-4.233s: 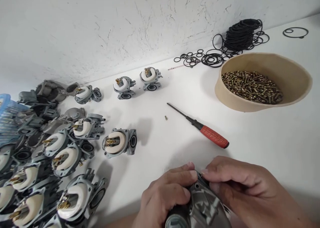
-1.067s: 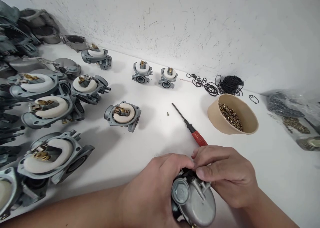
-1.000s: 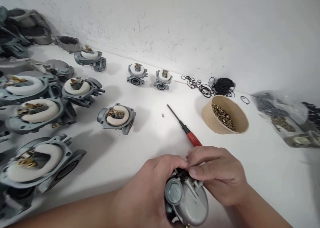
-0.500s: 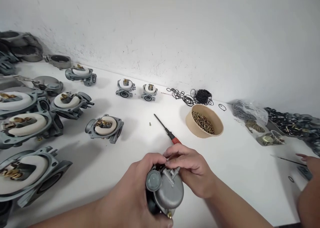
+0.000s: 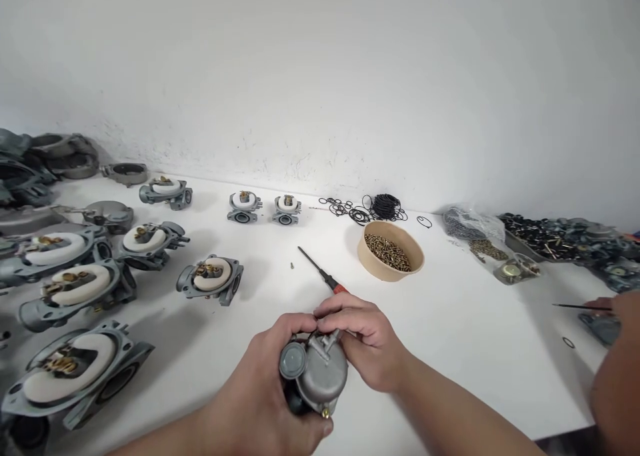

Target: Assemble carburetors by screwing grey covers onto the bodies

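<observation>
1. left hand (image 5: 265,389) is clamping around a grey metal carburetor (image 5: 314,373) at 6 o'clock.
2. right hand (image 5: 367,339) is pinching its top edge, fingertips together.
3. red screwdriver (image 5: 323,276) is lying just beyond, at 12 o'clock.

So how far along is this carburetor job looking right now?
One carburetor has its metal bowl fitted; the left hand grips it while the right hand pinches at its top edge. The screwdriver lies unused beside the bowl of screws. Many open carburetors on the left lack bowls.
</observation>
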Tool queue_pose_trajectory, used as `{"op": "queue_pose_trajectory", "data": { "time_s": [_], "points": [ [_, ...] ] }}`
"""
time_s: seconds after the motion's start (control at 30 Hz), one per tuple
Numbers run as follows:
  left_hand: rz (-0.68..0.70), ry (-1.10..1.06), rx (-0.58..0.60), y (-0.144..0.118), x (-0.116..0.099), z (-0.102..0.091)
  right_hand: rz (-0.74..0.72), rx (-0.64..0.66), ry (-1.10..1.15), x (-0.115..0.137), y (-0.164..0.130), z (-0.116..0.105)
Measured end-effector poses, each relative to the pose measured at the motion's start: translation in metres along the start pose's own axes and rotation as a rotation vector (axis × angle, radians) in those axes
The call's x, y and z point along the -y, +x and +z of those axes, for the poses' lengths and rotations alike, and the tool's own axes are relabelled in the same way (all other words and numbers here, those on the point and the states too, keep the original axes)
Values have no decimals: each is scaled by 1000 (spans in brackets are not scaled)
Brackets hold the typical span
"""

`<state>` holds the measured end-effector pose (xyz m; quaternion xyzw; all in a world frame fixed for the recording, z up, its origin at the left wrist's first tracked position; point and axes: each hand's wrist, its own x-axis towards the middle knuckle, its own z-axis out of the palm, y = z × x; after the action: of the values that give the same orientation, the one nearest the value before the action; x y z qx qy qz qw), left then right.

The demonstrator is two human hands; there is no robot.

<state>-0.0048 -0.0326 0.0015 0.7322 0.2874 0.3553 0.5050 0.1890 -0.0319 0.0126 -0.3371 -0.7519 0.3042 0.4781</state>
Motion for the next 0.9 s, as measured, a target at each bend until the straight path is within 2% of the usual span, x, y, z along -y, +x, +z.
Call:
{"op": "queue_pose_trajectory", "data": {
  "time_s": [0.1,0.2,0.23,0.3,0.37,0.43,0.53,0.6,0.9],
  "points": [
    [-69,29,-26,0,-1,-4,-37,-113,-162,1,2,-3],
    [-105,108,-129,2,-5,-7,-58,-211,-470,1,1,-14],
    [-97,132,-162,3,-6,-8,-17,-213,-586,-1,0,-19],
    [-100,149,-210,6,-6,-10,180,-165,-830,-5,-1,-27],
    [-115,152,-230,8,-5,-10,396,-37,-1040,-9,-1,-32],
    [-124,153,-242,9,-3,-11,560,117,-1157,-10,0,-34],
    [-126,164,-250,9,-4,-12,694,274,-1179,-4,4,-32],
    [-125,173,-245,9,-5,-13,722,309,-1158,-1,6,-31],
    [-72,176,-233,8,-3,-12,665,174,-1153,-14,9,-15]
  ]
}}
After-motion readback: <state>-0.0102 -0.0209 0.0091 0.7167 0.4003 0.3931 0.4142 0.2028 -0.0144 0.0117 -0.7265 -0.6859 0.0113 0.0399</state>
